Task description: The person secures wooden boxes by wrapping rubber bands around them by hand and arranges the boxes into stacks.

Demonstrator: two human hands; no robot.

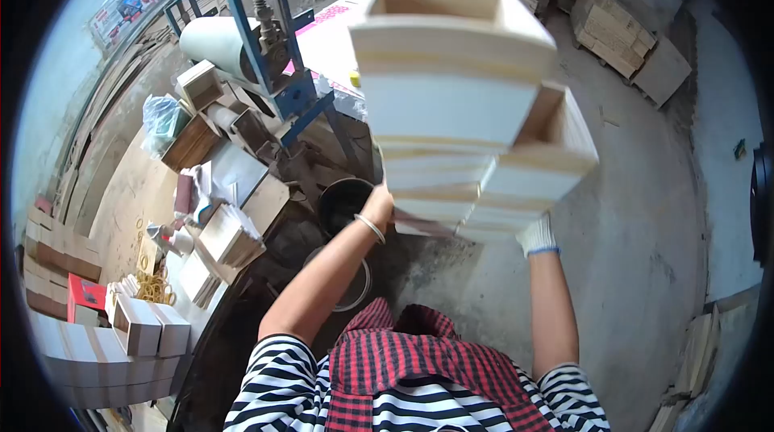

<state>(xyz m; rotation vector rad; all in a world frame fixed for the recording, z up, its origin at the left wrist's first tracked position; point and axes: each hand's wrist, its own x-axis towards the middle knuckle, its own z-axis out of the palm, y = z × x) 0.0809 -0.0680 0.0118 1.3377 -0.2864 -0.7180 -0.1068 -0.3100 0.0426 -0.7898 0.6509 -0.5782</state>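
In front of me is a raised stack of white open-topped boxes [451,110] with yellowish bands and brown insides. The stack is slightly blurred. My left hand [379,205], bare and with a bangle at the wrist, grips its lower left side; most of the fingers are hidden behind the boxes. My right hand [535,236] wears a white glove with a blue cuff and supports the lower right corner, its fingers partly tucked behind the stack. A shorter box column [548,182] forms the right part of the load.
A blue-framed roller machine [274,53] stands at the left, with a dark bucket [347,202] beneath. On the left bench lie rubber bands [155,287], paper stacks and white boxes [137,327]. Cartons [613,29] sit at the back right on the concrete floor [629,190].
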